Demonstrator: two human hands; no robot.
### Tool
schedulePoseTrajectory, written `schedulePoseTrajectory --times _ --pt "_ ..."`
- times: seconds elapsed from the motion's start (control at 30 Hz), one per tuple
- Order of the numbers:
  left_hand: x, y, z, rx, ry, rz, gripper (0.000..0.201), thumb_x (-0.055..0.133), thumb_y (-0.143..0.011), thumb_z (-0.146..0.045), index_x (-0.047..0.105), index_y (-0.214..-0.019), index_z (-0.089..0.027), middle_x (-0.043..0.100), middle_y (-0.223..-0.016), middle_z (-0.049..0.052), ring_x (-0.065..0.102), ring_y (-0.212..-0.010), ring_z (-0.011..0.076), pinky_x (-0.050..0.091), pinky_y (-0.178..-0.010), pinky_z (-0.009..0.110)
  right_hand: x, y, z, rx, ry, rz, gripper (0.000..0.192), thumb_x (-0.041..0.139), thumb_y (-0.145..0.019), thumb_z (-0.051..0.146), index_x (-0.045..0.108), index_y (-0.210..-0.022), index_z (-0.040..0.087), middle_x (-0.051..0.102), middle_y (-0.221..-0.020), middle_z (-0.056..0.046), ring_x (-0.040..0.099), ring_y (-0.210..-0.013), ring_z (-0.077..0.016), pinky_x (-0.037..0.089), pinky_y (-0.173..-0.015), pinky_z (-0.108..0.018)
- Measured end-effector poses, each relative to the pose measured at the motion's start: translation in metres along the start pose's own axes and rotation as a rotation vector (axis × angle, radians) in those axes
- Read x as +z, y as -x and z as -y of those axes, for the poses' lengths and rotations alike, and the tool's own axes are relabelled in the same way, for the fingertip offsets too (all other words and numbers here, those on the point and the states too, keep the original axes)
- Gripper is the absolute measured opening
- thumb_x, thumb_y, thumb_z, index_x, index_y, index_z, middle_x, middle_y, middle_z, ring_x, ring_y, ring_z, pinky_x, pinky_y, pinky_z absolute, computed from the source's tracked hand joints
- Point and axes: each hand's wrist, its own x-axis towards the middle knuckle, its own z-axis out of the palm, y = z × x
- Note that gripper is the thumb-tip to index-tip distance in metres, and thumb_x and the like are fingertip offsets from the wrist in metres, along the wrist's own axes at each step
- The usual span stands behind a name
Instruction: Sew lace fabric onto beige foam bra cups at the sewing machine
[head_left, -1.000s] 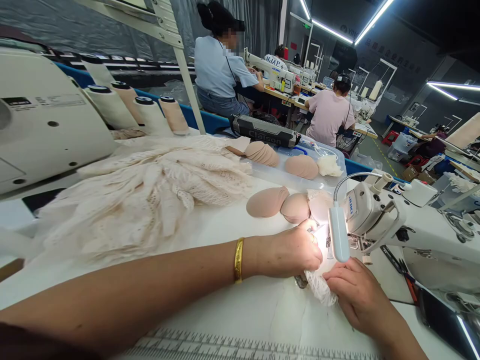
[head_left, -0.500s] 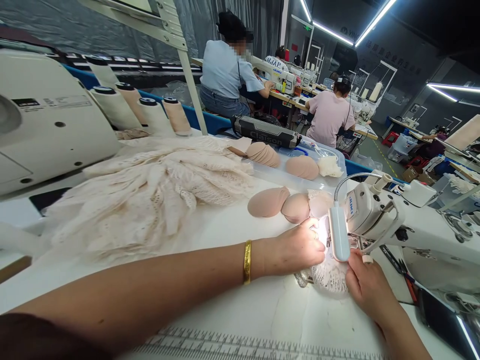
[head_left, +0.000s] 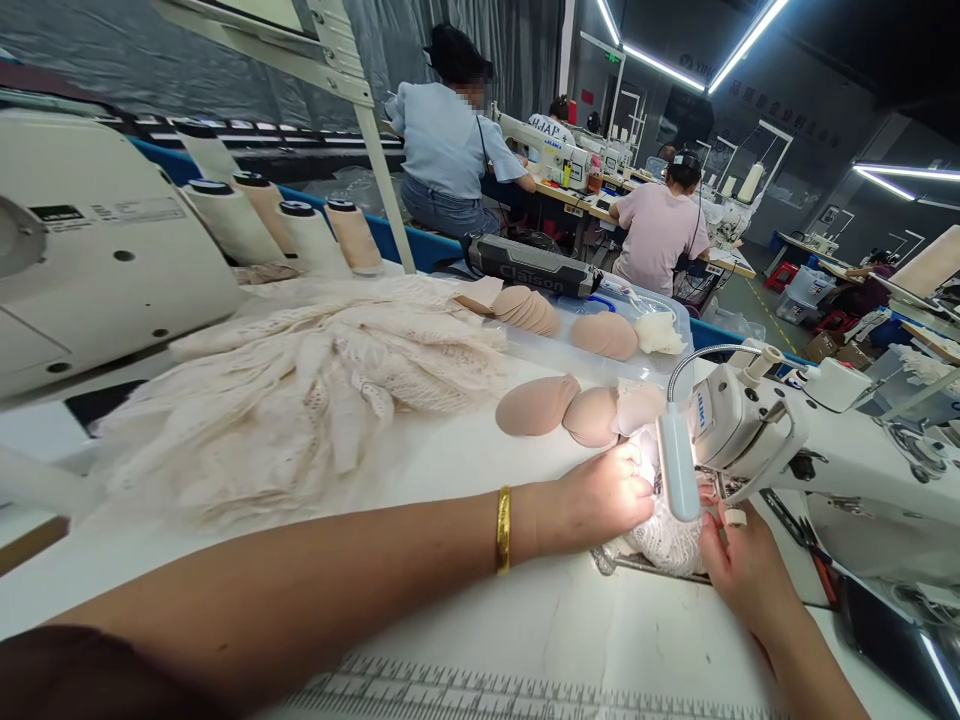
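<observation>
The left hand (head_left: pixel 600 497) presses its closed fingers on a small lace piece (head_left: pixel 666 535) lying on the worktop (head_left: pixel 465 620) under the sewing machine (head_left: pixel 810 470). The right hand (head_left: pixel 739 565) grips the same lace from its near side, beside the lamp (head_left: pixel 677 465). Two beige foam cups (head_left: pixel 562 408) sit just beyond.

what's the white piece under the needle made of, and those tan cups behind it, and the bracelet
The white piece between the left hand and right hand looks like lace: open net pattern, soft and crumpled. The tan cups seem to be moulded foam with a smooth matte skin, holding a domed shape. The bracelet looks like polished gold-coloured metal; whether it is real gold cannot be told.
</observation>
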Motion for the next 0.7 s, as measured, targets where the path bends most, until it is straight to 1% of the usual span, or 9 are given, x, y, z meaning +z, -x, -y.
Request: schedulePoseTrajectory --times 0.1,0.17,0.27,0.37,0.43,0.5,0.57,0.63,0.7 --pt "-0.018 -0.003 -0.001 0.094 0.002 0.114 0.013 0.057 -0.089 -0.010 0.060 -0.079 -0.018 0.063 -0.079 0.005 0.059 -0.082 0.0203 0.050 -0.092 0.042 -0.001 0.001 0.000 -0.033 0.018 -0.003 0.032 0.043 -0.093 0.011 0.054 -0.122 0.022 0.071 -0.112 -0.011 0.068 -0.104 -0.0274 0.061 -0.085 -0.044" --pt "-0.029 -0.004 -0.003 0.101 -0.007 0.157 0.007 0.061 -0.085 -0.015 0.061 -0.079 -0.018 0.064 -0.081 0.006 0.059 -0.084 0.0222 0.049 -0.094 0.044 -0.003 0.001 0.004 -0.068 0.044 -0.011 0.035 0.042 -0.094 0.010 0.053 -0.126 0.021 0.071 -0.113 -0.011 0.068 -0.103 -0.0268 0.060 -0.083 -0.042" --pt "-0.037 -0.005 -0.010 0.001 -0.061 0.186 0.006 0.065 -0.083 -0.023 0.062 -0.080 -0.018 0.064 -0.083 0.007 0.059 -0.086 0.0243 0.048 -0.091 0.045 -0.008 -0.002 0.018 -0.140 0.057 0.025 0.043 0.043 -0.096 0.011 0.048 -0.137 0.020 0.069 -0.120 -0.013 0.066 -0.108 -0.0265 0.059 -0.084 -0.040" --pt "-0.041 -0.006 -0.022 -0.126 -0.058 0.234 0.013 0.066 -0.082 -0.028 0.063 -0.087 -0.017 0.064 -0.090 0.008 0.059 -0.086 0.0245 0.050 -0.082 0.040 -0.012 -0.006 0.035 -0.216 0.012 0.136 0.043 0.047 -0.097 0.017 0.047 -0.140 0.021 0.065 -0.128 -0.012 0.060 -0.121 -0.0265 0.055 -0.089 -0.037" --pt "-0.048 -0.008 -0.028 -0.125 0.016 0.298 0.015 0.068 -0.079 -0.027 0.062 -0.090 -0.017 0.064 -0.093 0.007 0.059 -0.084 0.0228 0.050 -0.075 0.035 -0.011 -0.008 0.039 -0.246 0.028 0.180 0.038 0.047 -0.097 0.017 0.052 -0.135 0.023 0.068 -0.121 -0.010 0.060 -0.115 -0.0251 0.052 -0.087 -0.035" --pt "-0.056 -0.009 -0.032 -0.082 0.095 0.400 0.013 0.069 -0.076 -0.024 0.060 -0.084 -0.018 0.064 -0.091 0.005 0.057 -0.078 0.0199 0.047 -0.067 0.032 -0.008 -0.007 0.036 -0.238 0.105 0.186 0.029 0.045 -0.096 0.013 0.061 -0.118 0.024 0.069 -0.103 -0.007 0.063 -0.097 -0.0228 0.050 -0.082 -0.034" --pt "-0.064 -0.010 -0.033 -0.057 0.089 0.489 0.011 0.069 -0.075 -0.020 0.060 -0.080 -0.019 0.064 -0.088 0.003 0.056 -0.074 0.0190 0.045 -0.063 0.032 -0.005 -0.005 0.027 -0.206 0.205 0.177 0.027 0.044 -0.094 0.009 0.065 -0.102 0.024 0.067 -0.091 -0.005 0.061 -0.082 -0.0208 0.047 -0.081 -0.034" --pt "-0.067 -0.011 -0.034 -0.055 -0.007 0.513 0.009 0.068 -0.074 -0.016 0.060 -0.079 -0.018 0.064 -0.087 0.005 0.056 -0.076 0.0213 0.044 -0.066 0.036 -0.005 -0.004 0.018 -0.167 0.293 0.169 0.025 0.046 -0.092 0.008 0.065 -0.096 0.024 0.067 -0.091 -0.005 0.059 -0.077 -0.0202 0.046 -0.083 -0.036" --pt "-0.065 -0.012 -0.034 -0.038 -0.113 0.465 0.008 0.066 -0.073 -0.013 0.060 -0.075 -0.018 0.064 -0.086 0.007 0.057 -0.080 0.0242 0.043 -0.072 0.041 -0.007 -0.003 0.012 -0.137 0.361 0.162 0.025 0.049 -0.089 0.007 0.066 -0.097 0.023 0.068 -0.096 -0.006 0.058 -0.080 -0.0218 0.046 -0.085 -0.038"
